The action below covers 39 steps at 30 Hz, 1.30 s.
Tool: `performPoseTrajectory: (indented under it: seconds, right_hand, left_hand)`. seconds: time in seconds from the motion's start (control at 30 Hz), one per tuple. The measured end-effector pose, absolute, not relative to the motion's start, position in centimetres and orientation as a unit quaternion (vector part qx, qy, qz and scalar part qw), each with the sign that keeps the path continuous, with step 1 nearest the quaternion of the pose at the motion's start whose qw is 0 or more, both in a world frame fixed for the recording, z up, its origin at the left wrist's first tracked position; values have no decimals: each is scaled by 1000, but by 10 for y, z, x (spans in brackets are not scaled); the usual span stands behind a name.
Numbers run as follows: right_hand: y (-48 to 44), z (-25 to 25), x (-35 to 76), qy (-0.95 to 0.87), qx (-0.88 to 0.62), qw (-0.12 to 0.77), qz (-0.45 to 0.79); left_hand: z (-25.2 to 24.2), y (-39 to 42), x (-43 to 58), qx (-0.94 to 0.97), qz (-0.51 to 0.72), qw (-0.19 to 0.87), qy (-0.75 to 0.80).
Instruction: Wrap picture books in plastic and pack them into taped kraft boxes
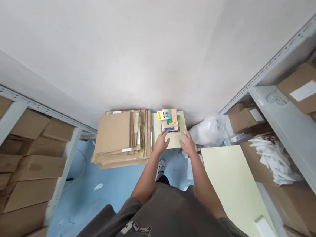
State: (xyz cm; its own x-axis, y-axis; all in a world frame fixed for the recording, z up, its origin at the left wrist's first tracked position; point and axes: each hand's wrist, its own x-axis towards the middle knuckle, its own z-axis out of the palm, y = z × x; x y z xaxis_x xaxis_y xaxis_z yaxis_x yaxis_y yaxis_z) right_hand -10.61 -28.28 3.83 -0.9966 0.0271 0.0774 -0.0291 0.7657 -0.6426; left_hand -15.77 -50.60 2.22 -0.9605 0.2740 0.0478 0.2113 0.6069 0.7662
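A small pile of books [171,122] with colourful covers lies on a pale yellow-green tabletop [174,141] against the wall. On top is a green and yellow booklet [164,114] with cartoon figures. My left hand [161,142] is at the near left corner of the pile, fingers stretched out; whether the fingertips touch the books I cannot tell. To the right of the pile, my right hand [187,142] hovers over the table's right edge with its fingers apart. Neither hand grips anything.
Flattened cardboard boxes [114,133] are stacked left of the books. A white plastic bag [208,130] lies to the right. Nearer stands another pale table [230,181] with a white box [266,232]. Shelves of cartons [38,168] flank both sides above a blue floor [97,198].
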Motion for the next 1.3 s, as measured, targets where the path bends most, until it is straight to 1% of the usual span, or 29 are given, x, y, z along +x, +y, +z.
performPoseTrajectory:
  seconds: [0.17, 0.3, 0.37, 0.47, 0.57, 0.67, 0.8, 0.9, 1.03, 1.17, 1.3]
  right_hand:
    - [-312, 30, -186, -953, 10, 12, 304]
    - [-333, 15, -249, -962, 15, -43, 270]
    - [-343, 4, -276, -964, 16, -86, 252]
    - [-357, -11, -306, -963, 19, -157, 219]
    - [-370, -23, -323, -966, 19, -181, 186]
    - [-376, -30, -329, -969, 13, -167, 184]
    - [-373, -32, -325, -960, -3, -140, 241]
    - [-362, -25, -316, -947, -27, -65, 313]
    - [-339, -8, -304, -905, -84, 38, 416]
    - [-307, 11, -281, -804, -185, 60, 562]
    - [-265, 32, -228, -692, -230, 99, 677]
  left_hand:
    - [9, -537, -239, 94, 464, 25, 881]
    - [-7, -550, -289, 35, 500, 35, 864]
    - [-15, -550, -307, 5, 521, 63, 852]
    - [-27, -546, -331, -56, 541, 132, 829]
    - [-37, -543, -349, -104, 567, 189, 795]
    - [-45, -540, -364, -138, 624, 191, 745]
    - [-51, -538, -372, -218, 706, 146, 658]
    - [-48, -542, -369, -203, 763, 129, 600]
    - [-32, -545, -354, -158, 791, 155, 570]
    - [-11, -525, -330, -103, 799, 202, 556]
    - [9, -481, -296, -94, 799, 246, 541]
